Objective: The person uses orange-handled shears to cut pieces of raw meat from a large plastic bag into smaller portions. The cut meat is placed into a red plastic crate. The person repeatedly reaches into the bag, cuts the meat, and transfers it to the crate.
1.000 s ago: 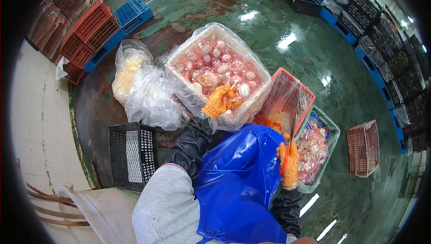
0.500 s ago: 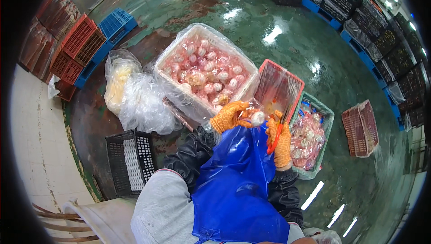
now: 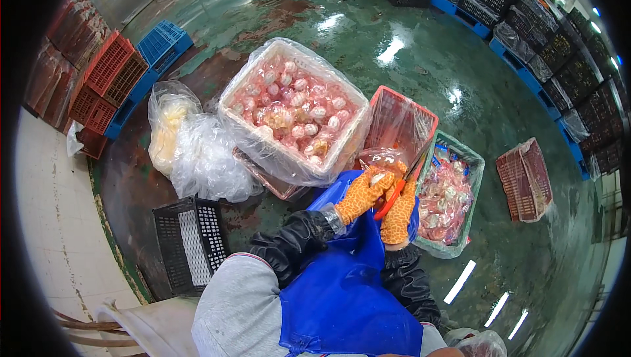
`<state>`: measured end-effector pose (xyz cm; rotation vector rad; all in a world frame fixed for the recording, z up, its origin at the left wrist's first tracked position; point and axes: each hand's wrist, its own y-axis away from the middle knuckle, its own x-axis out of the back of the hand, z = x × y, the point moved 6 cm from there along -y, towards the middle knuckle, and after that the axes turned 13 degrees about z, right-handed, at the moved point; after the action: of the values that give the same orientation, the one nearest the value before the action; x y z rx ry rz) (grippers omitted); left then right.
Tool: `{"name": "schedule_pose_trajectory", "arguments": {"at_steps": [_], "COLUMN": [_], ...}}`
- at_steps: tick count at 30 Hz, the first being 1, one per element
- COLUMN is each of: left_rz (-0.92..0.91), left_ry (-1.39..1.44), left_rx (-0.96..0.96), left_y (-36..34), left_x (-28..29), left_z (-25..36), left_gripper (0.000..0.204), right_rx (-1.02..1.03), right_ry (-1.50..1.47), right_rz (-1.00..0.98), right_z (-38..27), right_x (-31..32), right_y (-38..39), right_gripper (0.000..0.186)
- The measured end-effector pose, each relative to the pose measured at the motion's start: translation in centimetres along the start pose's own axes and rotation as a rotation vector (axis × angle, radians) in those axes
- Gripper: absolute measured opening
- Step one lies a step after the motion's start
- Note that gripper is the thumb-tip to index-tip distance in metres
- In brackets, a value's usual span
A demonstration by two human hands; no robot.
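Note:
My left hand (image 3: pixel 365 196), in an orange patterned glove, is closed on a whitish bulb (image 3: pixel 377 177) that looks like garlic, mostly hidden by the fingers. My right hand (image 3: pixel 398 217), gloved alike, grips scissors (image 3: pixel 390 200) with red-orange handles, their blades up beside the left fingers. Both hands meet over my blue apron, at the near end of a red crate (image 3: pixel 402 117) lined with clear film. Beyond my left hand stands a white lined crate (image 3: pixel 231 104) full of similar bulbs in pinkish wrapping. Right of my right hand is a green crate (image 3: pixel 474 206) of pink net-like packs.
A black crate (image 3: pixel 172 238) stands at lower left, near bundles of clear plastic bags (image 3: pixel 213 160). A reddish crate (image 3: pixel 524 176) lies to the right on the wet green floor (image 3: pixel 315 54). Stacked black crates (image 3: pixel 559 54) on blue pallets line the right side.
My left hand has moved right and slightly down, bringing the bulb against my right hand. The scissors have shifted a little left and down with the right hand.

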<state>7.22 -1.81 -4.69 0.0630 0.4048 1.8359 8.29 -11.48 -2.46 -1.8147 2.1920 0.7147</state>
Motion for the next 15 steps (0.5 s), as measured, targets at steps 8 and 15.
{"name": "schedule_pose_trajectory", "arguments": {"at_steps": [8, 15], "left_rz": [-0.112, 0.205], "left_ry": [0.247, 0.330], "left_rx": [0.043, 0.197], "left_y": [0.1, -1.7], "left_x": [-0.5, 2.7], "left_z": [-0.5, -0.1], "left_gripper": [0.024, 0.038], "right_rx": [-0.039, -0.129], "right_ry": [0.068, 0.330], "right_rz": [-0.022, -0.087], "right_z": [-0.8, -0.7], "right_x": [-0.1, 0.5], "right_y": [0.7, -0.2], "right_gripper": [0.038, 0.033]}}
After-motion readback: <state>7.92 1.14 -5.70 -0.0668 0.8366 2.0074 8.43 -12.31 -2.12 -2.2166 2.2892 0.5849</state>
